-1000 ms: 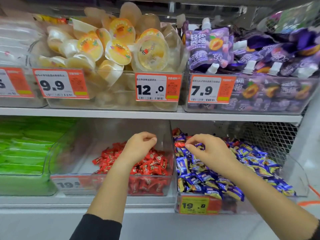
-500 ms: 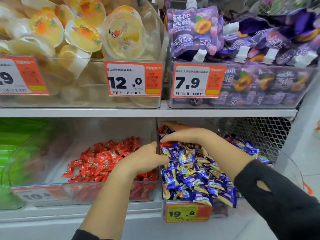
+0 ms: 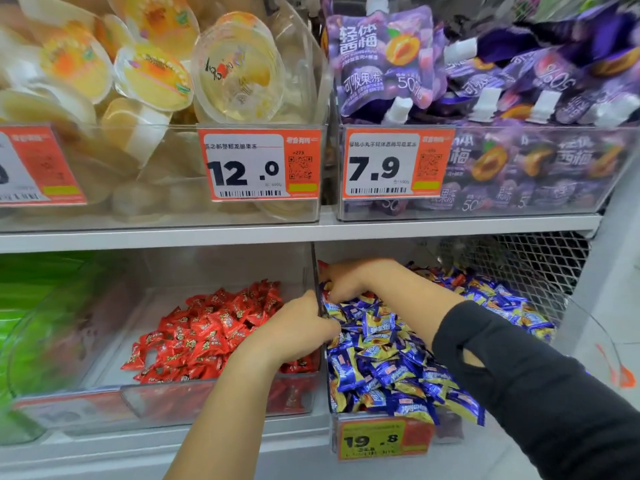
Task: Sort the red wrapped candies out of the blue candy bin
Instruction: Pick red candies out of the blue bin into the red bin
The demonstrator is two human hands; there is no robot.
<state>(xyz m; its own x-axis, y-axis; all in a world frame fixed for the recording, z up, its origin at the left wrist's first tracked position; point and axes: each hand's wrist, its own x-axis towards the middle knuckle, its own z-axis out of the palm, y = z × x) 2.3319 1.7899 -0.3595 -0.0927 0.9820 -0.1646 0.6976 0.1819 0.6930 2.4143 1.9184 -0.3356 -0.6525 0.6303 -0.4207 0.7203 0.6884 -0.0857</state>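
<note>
Right hand is dug into the back-left corner of the blue candy bin near some red candies, can't tell what it's gripping, left hand curled at the divider, so blue ones might get dragged along.

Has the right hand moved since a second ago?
Yes. The right hand has gone from the front-middle of the blue candy bin to its back left corner, next to the divider wall, under the upper shelf.
</note>
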